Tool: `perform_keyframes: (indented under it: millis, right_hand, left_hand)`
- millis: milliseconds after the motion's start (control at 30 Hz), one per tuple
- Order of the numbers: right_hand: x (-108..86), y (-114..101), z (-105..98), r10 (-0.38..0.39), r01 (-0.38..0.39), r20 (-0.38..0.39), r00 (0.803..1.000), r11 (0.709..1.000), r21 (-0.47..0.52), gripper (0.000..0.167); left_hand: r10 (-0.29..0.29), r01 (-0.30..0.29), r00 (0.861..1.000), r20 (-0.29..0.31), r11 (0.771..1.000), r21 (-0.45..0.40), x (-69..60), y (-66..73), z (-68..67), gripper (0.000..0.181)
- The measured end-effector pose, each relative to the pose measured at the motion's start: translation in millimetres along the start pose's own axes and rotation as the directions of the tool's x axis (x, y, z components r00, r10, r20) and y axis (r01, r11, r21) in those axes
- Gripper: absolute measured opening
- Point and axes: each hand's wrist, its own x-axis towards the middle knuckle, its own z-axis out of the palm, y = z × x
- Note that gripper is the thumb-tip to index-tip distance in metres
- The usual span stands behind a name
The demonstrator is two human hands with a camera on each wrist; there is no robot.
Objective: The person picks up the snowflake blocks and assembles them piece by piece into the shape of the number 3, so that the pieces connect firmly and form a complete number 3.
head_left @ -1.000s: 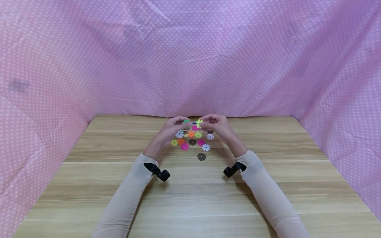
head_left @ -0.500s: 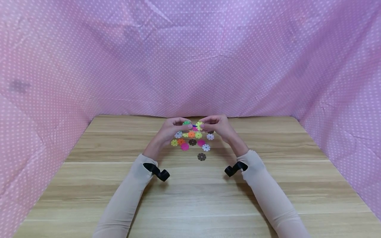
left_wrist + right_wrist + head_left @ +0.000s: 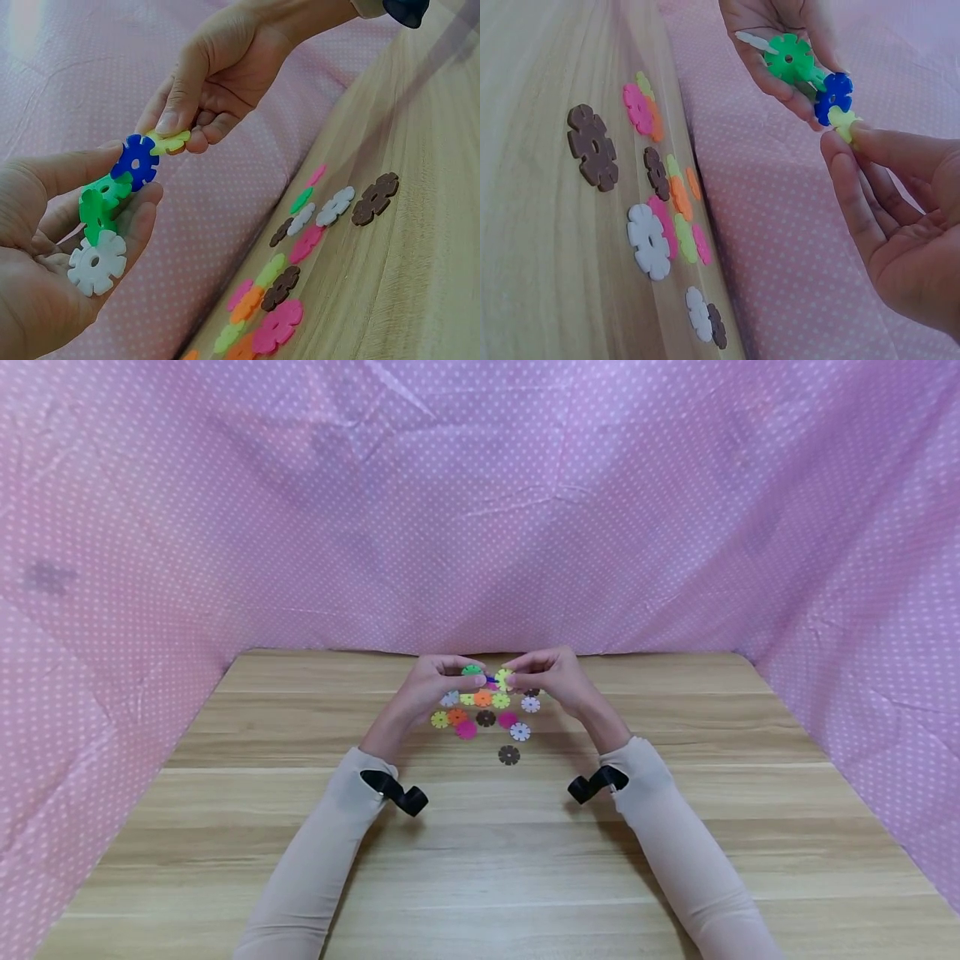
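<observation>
My left hand holds a joined chain of notched discs: a white disc, two green discs and a blue disc, its thumb and fingers at the blue end. Between thumb and fingers my right hand pinches a yellow disc, which meets the blue disc at its edge. Whether their slots are fully locked I cannot tell. In the head view both hands are raised over the far part of the table, the yellow disc between them.
Loose discs lie on the wooden table below the hands: orange, pink, white, yellow and brown ones, with one brown disc nearest the front. A pink dotted cloth hangs behind the table.
The blue and yellow discs have come slightly lower and nearer to me in the head view. My left fingertips have shifted a little to the right; both hands keep their hold.
</observation>
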Motion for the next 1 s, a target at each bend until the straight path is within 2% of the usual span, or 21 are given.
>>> perform_keyframes:
  millis: [233, 467, 700, 867, 1000]
  right_hand:
    - [-0.3, -0.7, 2.1, -0.027, 0.028, -0.021, 0.999, 0.999, 0.042, 0.023]
    - [-0.2, 0.3, 6.9, -0.054, 0.062, -0.079, 0.995, 0.991, 0.115, 0.024]
    - [-0.2, -1.9, 13.0, -0.026, 0.052, -0.177, 0.984, 0.988, 0.147, 0.026]
    - [0.7, -3.5, 13.5, 0.023, 0.007, -0.209, 0.978, 0.989, 0.144, 0.026]
    - [0.2, -6.0, 11.1, 0.059, -0.038, -0.166, 0.984, 0.991, 0.125, 0.025]
  left_hand:
    - [-0.013, 0.012, 1.0, -0.024, 1.0, -0.025, -1.3, 0.6, 1.4, 0.033]
    - [0.032, -0.033, 0.999, -0.044, 0.999, -0.017, -0.4, -0.4, 5.2, 0.034]
    - [0.023, -0.033, 0.996, -0.086, 0.994, -0.109, 2.4, -2.2, 14.2, 0.028]
    - [0.016, -0.023, 0.999, -0.05, 0.992, -0.127, 3.2, -4.4, 17.2, 0.027]
    - [0.013, -0.012, 1.0, 0.015, 0.999, -0.043, 1.9, -4.0, 13.9, 0.03]
